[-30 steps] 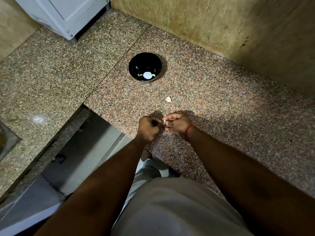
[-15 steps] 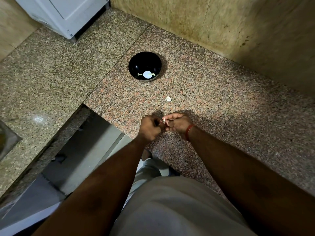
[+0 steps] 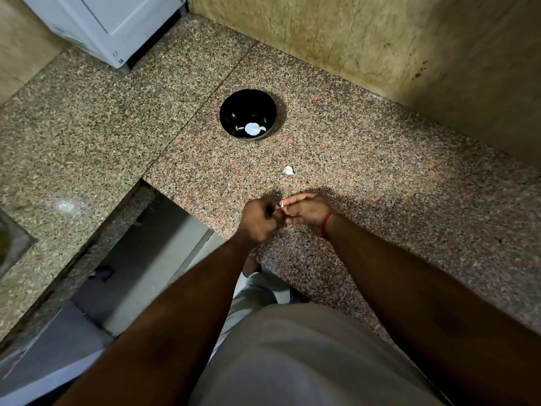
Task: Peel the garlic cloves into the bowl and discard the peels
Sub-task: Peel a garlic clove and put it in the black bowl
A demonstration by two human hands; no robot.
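We stand at the speckled granite counter. Far from our hands sits the black bowl, pale peeled pieces inside. Our left hand and right hand meet, fingers curled, pinching a garlic clove between them. Another clove lies just beyond.

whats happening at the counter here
A person is peeling garlic over a granite counter. The left hand and right hand meet, fingers pinching a small garlic clove between them. A black bowl farther back holds a few pale pieces. One loose white piece lies on the counter between bowl and hands.
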